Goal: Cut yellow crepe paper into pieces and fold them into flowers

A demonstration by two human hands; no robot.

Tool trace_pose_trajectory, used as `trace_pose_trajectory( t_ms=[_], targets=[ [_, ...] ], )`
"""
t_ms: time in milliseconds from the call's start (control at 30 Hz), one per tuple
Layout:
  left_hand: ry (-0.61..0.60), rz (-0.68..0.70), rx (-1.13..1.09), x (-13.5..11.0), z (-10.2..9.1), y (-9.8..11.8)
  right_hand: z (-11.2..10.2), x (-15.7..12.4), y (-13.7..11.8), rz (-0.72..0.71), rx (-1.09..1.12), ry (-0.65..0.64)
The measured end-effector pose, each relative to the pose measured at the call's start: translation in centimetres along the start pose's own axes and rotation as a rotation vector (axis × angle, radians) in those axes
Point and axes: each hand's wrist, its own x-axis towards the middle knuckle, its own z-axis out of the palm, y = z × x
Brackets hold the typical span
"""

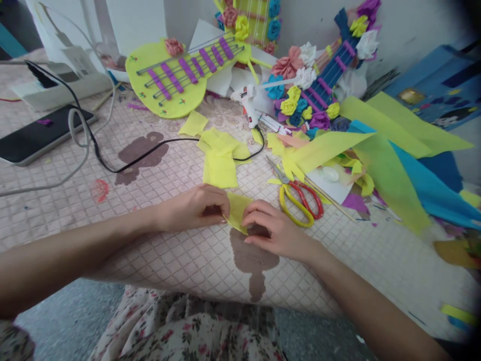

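A small piece of yellow crepe paper [237,208] spans the gap between my two hands, just above the patterned cover. My left hand [205,206] pinches its left edge between thumb and fingers. On the other side, my right hand [268,225] grips the right edge with curled fingers. Behind them lies a loose pile of cut yellow crepe pieces [220,160]. Scissors [300,200] with one red and one yellow handle rest right of my right hand, blades pointing away.
A white hot glue gun [246,103] trails a black cord [146,153] leftward. Beyond it lie a yellow paper guitar [169,80] and a blue one [326,82] with paper flowers. Crepe strips [398,170] cover the right side. A phone [41,135] and power strip [63,85] occupy the left.
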Motion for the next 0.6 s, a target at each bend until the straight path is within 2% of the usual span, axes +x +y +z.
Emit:
trace_pose_trajectory(
  t_ms=[133,300,600],
  targets=[
    [-0.022,0.011,-0.007,0.0,-0.2,0.0,0.2,0.3,-0.1,-0.013,0.016,0.065],
    [-0.053,0.042,-0.004,0.1,-0.1,0.2,0.5,0.6,-0.5,0.041,0.031,0.075],
    [0.059,-0.034,0.053,-0.1,1.5,0.0,1.3,1.1,-1.2,0.157,-0.018,0.122]
  ],
)
